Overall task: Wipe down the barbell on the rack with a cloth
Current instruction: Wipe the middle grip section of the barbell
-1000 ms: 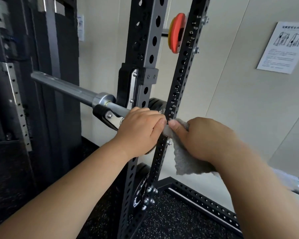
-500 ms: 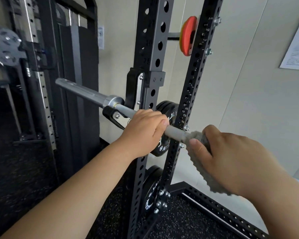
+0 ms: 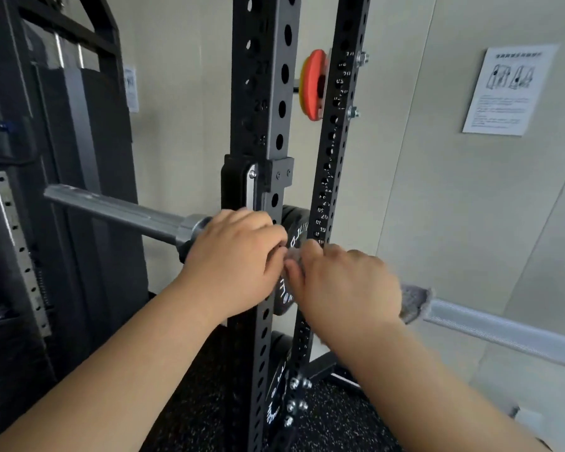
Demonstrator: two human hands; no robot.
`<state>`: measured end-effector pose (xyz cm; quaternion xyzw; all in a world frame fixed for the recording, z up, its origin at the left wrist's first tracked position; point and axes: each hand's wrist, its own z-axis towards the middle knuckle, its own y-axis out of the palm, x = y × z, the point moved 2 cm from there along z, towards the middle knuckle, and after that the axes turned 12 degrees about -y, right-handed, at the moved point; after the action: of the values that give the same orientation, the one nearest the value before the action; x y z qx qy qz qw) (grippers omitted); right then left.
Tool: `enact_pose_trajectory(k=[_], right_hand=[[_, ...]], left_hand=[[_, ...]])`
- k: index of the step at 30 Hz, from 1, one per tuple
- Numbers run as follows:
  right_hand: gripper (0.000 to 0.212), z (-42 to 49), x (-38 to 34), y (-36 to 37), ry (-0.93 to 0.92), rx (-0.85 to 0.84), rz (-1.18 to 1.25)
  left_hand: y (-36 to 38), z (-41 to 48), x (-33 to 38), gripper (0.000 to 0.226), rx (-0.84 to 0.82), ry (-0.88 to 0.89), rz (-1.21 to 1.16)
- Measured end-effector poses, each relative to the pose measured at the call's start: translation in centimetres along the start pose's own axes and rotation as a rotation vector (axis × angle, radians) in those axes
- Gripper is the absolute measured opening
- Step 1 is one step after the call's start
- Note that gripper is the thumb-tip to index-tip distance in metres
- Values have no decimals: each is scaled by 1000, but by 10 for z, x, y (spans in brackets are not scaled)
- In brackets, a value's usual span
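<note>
A steel barbell (image 3: 118, 208) lies across the black rack (image 3: 261, 132), its sleeve pointing left and its shaft (image 3: 503, 327) running off to the lower right. My left hand (image 3: 232, 256) is closed around the bar just beside the rack upright. Touching it on the right, my right hand (image 3: 343, 285) grips a grey cloth (image 3: 413, 303) wrapped around the shaft. One end of the cloth sticks out behind my right hand and a bit shows between the two hands. The bar under both hands is hidden.
An orange plate (image 3: 312, 84) hangs on a peg high on the rack. Black weight plates (image 3: 294, 230) sit behind the uprights. A black cable machine (image 3: 46, 190) stands at the left. A printed sheet (image 3: 509, 89) is on the wall. The floor is speckled rubber (image 3: 333, 419).
My right hand slid the cloth down the shaft to the right, then back left until it touches my left hand. My left hand stayed on the bar.
</note>
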<state>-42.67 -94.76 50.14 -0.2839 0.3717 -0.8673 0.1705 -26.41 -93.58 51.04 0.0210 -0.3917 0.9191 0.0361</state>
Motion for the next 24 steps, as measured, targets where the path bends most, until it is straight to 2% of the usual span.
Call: enact_pose_trajectory(k=[3,6,9,11,15,19,22,24], right_hand=[[39,1,-12,13,-24,13,-50],[49,-2,1,-2,0,33,-6],[68,13,10,-11,179,-107,99],[69,35,-1,-5,226,-148,97],[45,68,-57,21,26,10,-78],[53,64,-59,21,26,68,-101],[68,64,-38,9,204,-126,84],[68,75,-41,7,291,-194,126]], left_hand=[[-4,3,-43,31,42,-23,-63],[2,-1,-82,33,65,-11,-146],[9,-7,-114,46,47,10,-200],[14,-10,-127,62,-23,0,-228],[21,-12,-135,77,-101,3,-222],[20,-13,-136,77,-65,10,-236],[18,-15,-136,83,-53,6,-239],[18,-15,-137,85,-40,5,-253]])
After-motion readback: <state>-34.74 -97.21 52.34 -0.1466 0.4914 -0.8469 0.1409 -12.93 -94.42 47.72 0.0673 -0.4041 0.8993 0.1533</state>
